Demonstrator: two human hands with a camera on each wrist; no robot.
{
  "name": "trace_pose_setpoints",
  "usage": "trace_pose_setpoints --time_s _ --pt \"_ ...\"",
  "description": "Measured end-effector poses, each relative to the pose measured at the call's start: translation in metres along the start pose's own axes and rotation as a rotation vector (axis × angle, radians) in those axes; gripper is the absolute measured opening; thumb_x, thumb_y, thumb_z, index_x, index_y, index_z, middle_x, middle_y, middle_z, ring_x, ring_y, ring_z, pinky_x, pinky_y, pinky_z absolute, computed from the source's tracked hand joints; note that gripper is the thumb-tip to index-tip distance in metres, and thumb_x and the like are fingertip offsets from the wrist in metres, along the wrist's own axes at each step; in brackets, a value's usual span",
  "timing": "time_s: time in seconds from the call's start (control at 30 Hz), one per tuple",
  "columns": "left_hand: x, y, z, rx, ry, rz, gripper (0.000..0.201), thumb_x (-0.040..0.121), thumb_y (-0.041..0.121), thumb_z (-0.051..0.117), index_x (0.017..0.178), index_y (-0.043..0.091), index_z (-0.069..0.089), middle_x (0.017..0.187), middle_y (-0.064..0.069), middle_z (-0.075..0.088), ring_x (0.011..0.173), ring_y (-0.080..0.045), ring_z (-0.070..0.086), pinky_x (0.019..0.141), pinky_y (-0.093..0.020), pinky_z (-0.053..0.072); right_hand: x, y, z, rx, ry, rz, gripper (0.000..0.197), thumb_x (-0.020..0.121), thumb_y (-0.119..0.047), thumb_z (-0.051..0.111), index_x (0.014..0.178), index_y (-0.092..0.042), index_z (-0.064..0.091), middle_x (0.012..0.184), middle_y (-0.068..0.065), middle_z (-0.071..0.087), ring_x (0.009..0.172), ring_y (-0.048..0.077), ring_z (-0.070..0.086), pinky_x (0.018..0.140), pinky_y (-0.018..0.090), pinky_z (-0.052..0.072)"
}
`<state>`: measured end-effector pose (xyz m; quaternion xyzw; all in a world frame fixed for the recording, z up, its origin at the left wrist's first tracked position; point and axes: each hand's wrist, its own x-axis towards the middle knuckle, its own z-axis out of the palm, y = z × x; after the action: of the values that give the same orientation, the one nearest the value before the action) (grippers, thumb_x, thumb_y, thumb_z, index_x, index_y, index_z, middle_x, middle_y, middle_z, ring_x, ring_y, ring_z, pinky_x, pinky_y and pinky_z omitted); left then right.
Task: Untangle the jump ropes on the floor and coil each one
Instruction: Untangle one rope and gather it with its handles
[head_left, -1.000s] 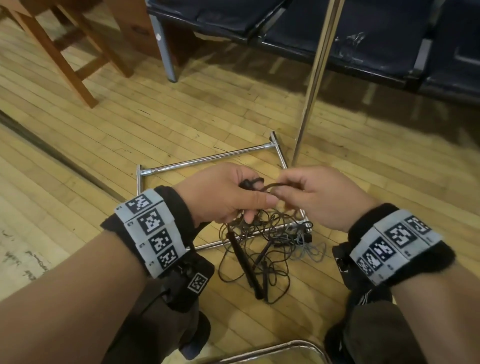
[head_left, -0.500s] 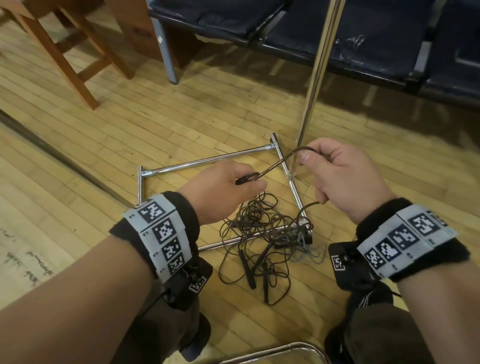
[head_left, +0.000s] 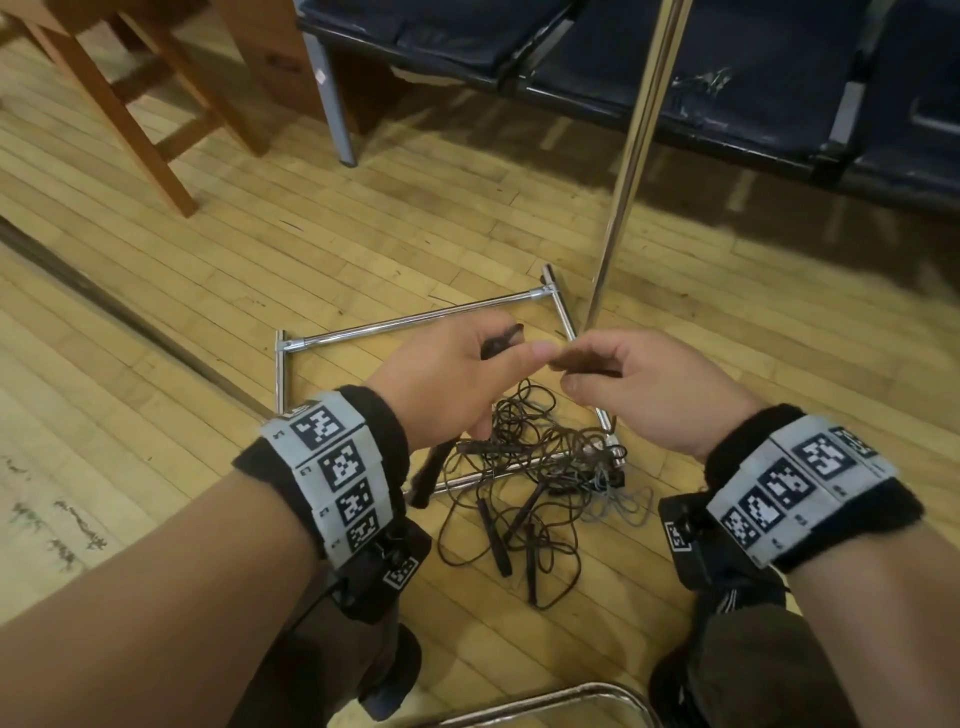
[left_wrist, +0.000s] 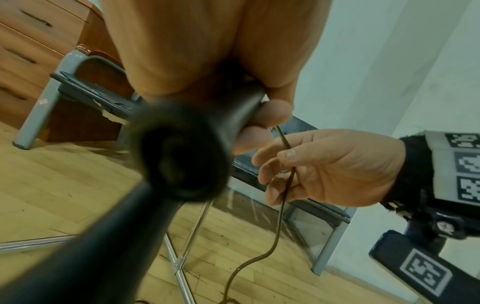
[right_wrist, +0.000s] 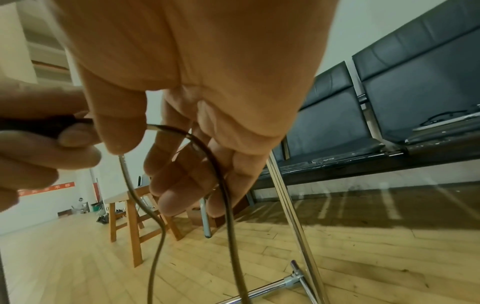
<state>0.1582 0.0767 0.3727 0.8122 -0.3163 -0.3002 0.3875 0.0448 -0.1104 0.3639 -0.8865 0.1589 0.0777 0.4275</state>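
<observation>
Black handle (head_left: 501, 345) clamped in my left hand (head_left: 447, 384), right hand (head_left: 644, 384) pinching cord (right_wrist: 221, 185), tangle (head_left: 524, 478) seemingly hardly started.

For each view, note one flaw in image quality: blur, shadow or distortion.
Head view: floor planks bow from wide-angle distortion. Left wrist view: the black handle sits too near the lens, badly blurred. Right wrist view: the right hand fills the frame, soft-focused; the chrome pole leans.

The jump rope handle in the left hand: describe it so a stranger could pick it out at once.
Find the chrome floor frame on the wooden floor. Above it, the left hand grips a black jump rope handle. Unlike the handles in the tangle below, it is lifted off the floor.
</observation>
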Motion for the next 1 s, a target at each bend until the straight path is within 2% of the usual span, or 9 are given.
trace_pose_setpoints --time_s 0.17,0.27,0.33,0.43,0.57,0.7,0.8,0.87,1.0 --pt "-0.002 0.007 0.005 -0.017 -0.263 0.066 0.023 0.106 0.034 0.058 0.091 0.052 0.061 0.064 0.003 0.069 0.064 -0.020 0.069 0.072 -0.038 0.054 -0.004 -0.006 0.003 0.092 -0.098 -0.045 0.065 0.096 -0.023 0.070 0.148 -0.050 0.041 0.131 -0.020 0.061 0.106 0.005 0.067 0.096 0.043 0.056" --pt "-0.001 0.009 0.006 -0.125 -0.367 0.069 0.015 0.105 0.027 0.061 0.103 0.041 0.067 0.067 0.002 0.070 0.066 -0.015 0.068 0.076 -0.034 0.052 -0.008 -0.011 0.003 0.150 -0.196 -0.143 0.052 0.099 -0.019 0.066 0.143 -0.041 0.051 0.126 -0.018 0.069 0.118 0.002 0.063 0.106 0.038 0.048" --pt "0.000 0.009 0.005 -0.224 -0.365 0.033 0.007 0.102 0.023 0.067 0.105 0.028 0.071 0.068 -0.003 0.071 0.064 -0.017 0.070 0.071 -0.031 0.056 -0.010 -0.012 0.000 0.123 -0.173 -0.141 0.031 0.099 -0.025 0.065 0.128 -0.035 0.064 0.113 -0.014 0.074 0.109 0.004 0.066 0.100 0.039 0.051" --pt "0.000 0.008 0.001 -0.309 -0.306 -0.059 0.012 0.089 0.028 0.081 0.096 0.023 0.073 0.070 -0.008 0.073 0.062 -0.022 0.072 0.069 -0.035 0.061 -0.007 -0.009 -0.005 0.038 -0.047 -0.071 0.009 0.099 -0.029 0.062 0.099 -0.030 0.071 0.089 -0.003 0.074 0.085 0.020 0.068 0.086 0.052 0.055" --pt "0.000 0.007 0.002 -0.040 -0.124 -0.100 0.033 0.083 0.041 0.087 0.102 0.031 0.062 0.074 0.000 0.074 0.059 -0.013 0.075 0.054 -0.024 0.057 -0.006 -0.006 -0.005 0.060 0.030 -0.031 0.015 0.102 -0.035 0.057 0.089 -0.033 0.066 0.061 -0.006 0.067 0.060 0.017 0.067 0.074 0.053 0.059" --pt "-0.001 0.008 0.006 0.257 -0.019 0.068 0.014 0.098 0.038 0.068 0.102 0.038 0.054 0.084 0.009 0.067 0.077 -0.011 0.070 0.069 -0.034 0.056 -0.004 -0.007 0.001 0.090 0.043 -0.060 0.019 0.103 -0.037 0.056 0.086 -0.032 0.062 0.054 -0.007 0.054 0.047 0.017 0.057 0.055 0.053 0.056" --pt "0.001 0.009 0.007 0.063 -0.002 0.048 0.014 0.100 0.026 0.059 0.089 0.034 0.056 0.074 0.008 0.063 0.068 -0.018 0.065 0.067 -0.044 0.056 -0.005 -0.008 0.002 0.063 0.040 -0.118 0.019 0.102 -0.037 0.056 0.087 -0.029 0.063 0.057 -0.009 0.052 0.048 0.005 0.047 0.051 0.038 0.043" --pt "0.001 0.012 0.007 -0.237 0.030 -0.003 0.012 0.097 0.026 0.058 0.086 0.031 0.059 0.063 0.011 0.053 0.055 -0.015 0.050 0.055 -0.041 0.047 -0.006 -0.006 0.001 0.107 0.020 -0.128 0.018 0.102 -0.038 0.057 0.089 -0.029 0.066 0.056 -0.013 0.052 0.047 0.002 0.044 0.052 0.031 0.039" --pt "0.002 0.013 -0.002 -0.366 0.228 0.036 0.011 0.097 0.034 0.062 0.087 0.031 0.062 0.061 0.014 0.047 0.053 -0.011 0.039 0.050 -0.031 0.033 -0.011 0.007 -0.013 0.049 0.037 -0.016 0.028 0.096 -0.055 0.054 0.086 -0.034 0.069 0.056 -0.013 0.060 0.045 0.003 0.052 0.056 0.034 0.050"
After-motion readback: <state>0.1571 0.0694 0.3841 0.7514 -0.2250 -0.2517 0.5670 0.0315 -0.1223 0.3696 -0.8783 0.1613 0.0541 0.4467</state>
